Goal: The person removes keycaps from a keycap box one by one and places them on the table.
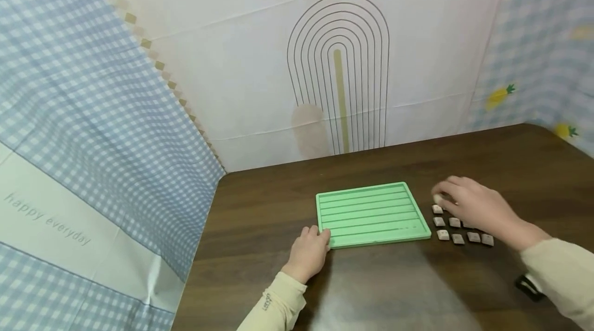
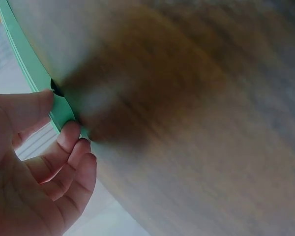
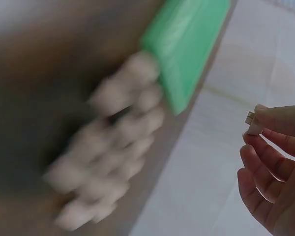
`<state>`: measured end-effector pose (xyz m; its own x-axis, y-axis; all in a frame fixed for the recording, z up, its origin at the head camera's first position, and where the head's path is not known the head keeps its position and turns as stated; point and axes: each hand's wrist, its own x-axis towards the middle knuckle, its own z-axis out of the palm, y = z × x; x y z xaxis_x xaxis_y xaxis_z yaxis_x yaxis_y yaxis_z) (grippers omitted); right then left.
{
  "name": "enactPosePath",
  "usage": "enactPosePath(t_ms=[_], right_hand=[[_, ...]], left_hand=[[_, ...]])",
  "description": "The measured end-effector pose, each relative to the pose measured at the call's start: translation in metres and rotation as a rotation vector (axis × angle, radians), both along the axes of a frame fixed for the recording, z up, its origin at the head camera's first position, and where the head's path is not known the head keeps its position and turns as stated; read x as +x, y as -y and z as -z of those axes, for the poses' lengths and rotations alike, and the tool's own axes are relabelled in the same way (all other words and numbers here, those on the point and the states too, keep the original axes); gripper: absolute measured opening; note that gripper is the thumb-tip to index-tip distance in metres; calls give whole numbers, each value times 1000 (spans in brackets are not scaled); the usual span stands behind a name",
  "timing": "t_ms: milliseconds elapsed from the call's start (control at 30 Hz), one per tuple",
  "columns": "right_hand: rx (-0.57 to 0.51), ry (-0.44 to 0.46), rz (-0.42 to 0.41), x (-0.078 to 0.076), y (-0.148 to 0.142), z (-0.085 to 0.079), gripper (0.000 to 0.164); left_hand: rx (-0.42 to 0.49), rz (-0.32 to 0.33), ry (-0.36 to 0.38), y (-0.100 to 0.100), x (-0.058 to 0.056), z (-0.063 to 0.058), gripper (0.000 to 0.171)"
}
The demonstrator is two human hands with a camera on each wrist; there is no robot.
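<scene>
A light green tray [image 1: 371,215] with ridges running along it lies on the table. At its near left corner my left hand [image 1: 308,254] grips the edge, with the thumb [image 2: 32,108] pressed on the tray's rim in the left wrist view. To the right of the tray, my right hand [image 1: 480,210] is held over rows of small pale keycaps [image 1: 443,235]. It pinches one keycap [image 3: 254,127] between thumb and forefinger, lifted above the table in the right wrist view. Part of the keycap group is hidden beneath this hand.
The dark wooden table [image 1: 260,207] meets a white patterned cloth [image 1: 250,88] at the back. A blue checked cloth [image 1: 116,114] hangs at the left. Near the right sleeve lies a small black object [image 1: 528,288], partly covered.
</scene>
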<state>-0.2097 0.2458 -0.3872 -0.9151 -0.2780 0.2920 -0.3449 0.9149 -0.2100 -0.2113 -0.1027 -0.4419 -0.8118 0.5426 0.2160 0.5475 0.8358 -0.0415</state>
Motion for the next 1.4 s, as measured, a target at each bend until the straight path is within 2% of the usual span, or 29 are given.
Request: enactPosePath(t_ms=[167, 300, 400, 567, 733, 900, 1067, 1133, 1300, 1400], right_hand=[[37, 110, 120, 23, -49, 30, 26], [65, 183, 179, 37, -74, 54, 26], [64, 197, 191, 43, -79, 66, 24], [46, 195, 179, 42, -71, 77, 22], [61, 199, 183, 42, -65, 79, 20], [53, 226, 196, 44, -61, 70, 31], [-44, 182, 163, 41, -42, 52, 39], [-82, 160, 148, 40, -27, 46, 42], [-95, 43, 115, 32, 19, 46, 54], [-71, 34, 104, 30, 47, 53, 68]], left_hand=[[22, 4, -1, 4, 1, -1, 12], [30, 14, 2, 5, 2, 0, 12], [34, 15, -6, 8, 1, 1, 13], [35, 3, -6, 12, 0, 2, 13], [38, 2, -1, 14, 0, 3, 14], [54, -11, 25, 16, -1, 6, 15], [177, -62, 118, 16, -3, 6, 10], [237, -76, 139, 14, -2, 5, 15], [292, -138, 65, 2, 2, -4, 42], [281, -187, 16, -4, 4, -5, 53]])
